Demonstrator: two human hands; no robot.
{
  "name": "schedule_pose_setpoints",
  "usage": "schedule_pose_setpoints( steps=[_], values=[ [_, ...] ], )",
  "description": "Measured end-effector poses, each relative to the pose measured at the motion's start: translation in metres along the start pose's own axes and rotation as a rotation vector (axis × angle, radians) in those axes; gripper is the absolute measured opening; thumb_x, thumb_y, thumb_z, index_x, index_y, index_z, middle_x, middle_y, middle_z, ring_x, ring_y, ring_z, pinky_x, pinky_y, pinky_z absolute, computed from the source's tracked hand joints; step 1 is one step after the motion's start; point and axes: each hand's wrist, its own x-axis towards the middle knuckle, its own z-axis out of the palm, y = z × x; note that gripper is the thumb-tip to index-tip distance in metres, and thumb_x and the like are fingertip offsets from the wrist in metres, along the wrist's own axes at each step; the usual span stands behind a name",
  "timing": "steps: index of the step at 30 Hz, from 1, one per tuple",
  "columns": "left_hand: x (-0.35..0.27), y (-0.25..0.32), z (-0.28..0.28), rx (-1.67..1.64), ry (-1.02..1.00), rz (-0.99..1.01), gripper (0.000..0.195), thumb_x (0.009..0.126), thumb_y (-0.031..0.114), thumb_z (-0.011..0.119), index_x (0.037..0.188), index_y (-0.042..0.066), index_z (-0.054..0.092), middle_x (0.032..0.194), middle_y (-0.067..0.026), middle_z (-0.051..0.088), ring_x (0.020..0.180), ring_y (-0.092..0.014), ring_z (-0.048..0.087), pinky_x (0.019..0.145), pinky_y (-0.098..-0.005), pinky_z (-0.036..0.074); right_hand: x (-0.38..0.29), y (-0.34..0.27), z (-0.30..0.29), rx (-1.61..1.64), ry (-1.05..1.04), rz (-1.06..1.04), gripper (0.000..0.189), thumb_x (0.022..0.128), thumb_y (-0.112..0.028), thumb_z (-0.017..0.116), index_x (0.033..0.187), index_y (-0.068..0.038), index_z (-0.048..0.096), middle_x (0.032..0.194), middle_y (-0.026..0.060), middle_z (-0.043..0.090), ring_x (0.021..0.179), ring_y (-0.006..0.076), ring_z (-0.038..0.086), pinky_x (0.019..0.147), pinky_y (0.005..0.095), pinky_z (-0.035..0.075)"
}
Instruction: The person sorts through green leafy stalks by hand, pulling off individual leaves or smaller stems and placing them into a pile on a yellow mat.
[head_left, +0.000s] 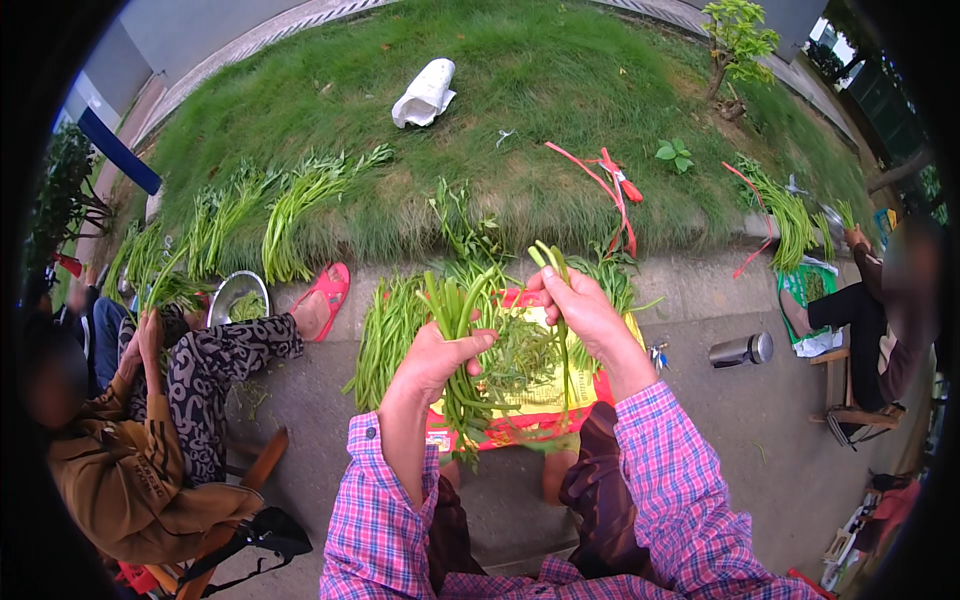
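My left hand (442, 356) grips a bundle of green leafy-vegetable stems (452, 304), their thick ends pointing up and leaves hanging below the fist. To its right, my right hand (577, 304) pinches a few stems (551, 257), which reach down past the fingers. Beneath both hands a red and yellow printed plastic sack (581, 394) lies spread, with loose leaves and trimmings (525, 349) on it. A thick row of stems (390, 334) lies left of the sack, and more leafy stems (611, 281) lie at its upper right.
On the left a seated person holds stems near a metal bowl (238, 298). Another person sits at the right by a green bag (810, 289). A steel flask (741, 350) lies on the pavement. Red ribbons (619, 199) and a white sack (425, 94) rest on the grass bank.
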Motion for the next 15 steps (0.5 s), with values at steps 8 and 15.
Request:
schedule_pose_setpoints(
  steps=[8,15],
  values=[
    [-0.002,0.008,0.004,-0.214,-0.189,-0.032,0.038,0.083,0.008,0.072,0.118,-0.002,0.060,0.109,-0.0146,0.068,0.070,-0.012,0.059,0.059,-0.0245,0.049,-0.012,0.007,0.017,0.099,-0.102,0.143,0.034,0.089,-0.039,0.068,0.107,-0.010,0.065,0.077,-0.0059,0.061,0.057,0.0031,0.051,0.046,0.0169,0.029],
    [-0.010,0.010,0.008,-0.125,-0.241,-0.048,0.040,0.083,0.008,0.073,0.120,0.002,0.059,0.100,-0.0092,0.067,0.063,-0.009,0.055,0.061,-0.0268,0.051,-0.025,-0.020,0.043,0.037,-0.070,0.118,0.028,0.091,-0.023,0.067,0.113,-0.005,0.066,0.101,0.0055,0.070,0.086,0.0117,0.067,0.058,0.0227,0.050]
  ],
)
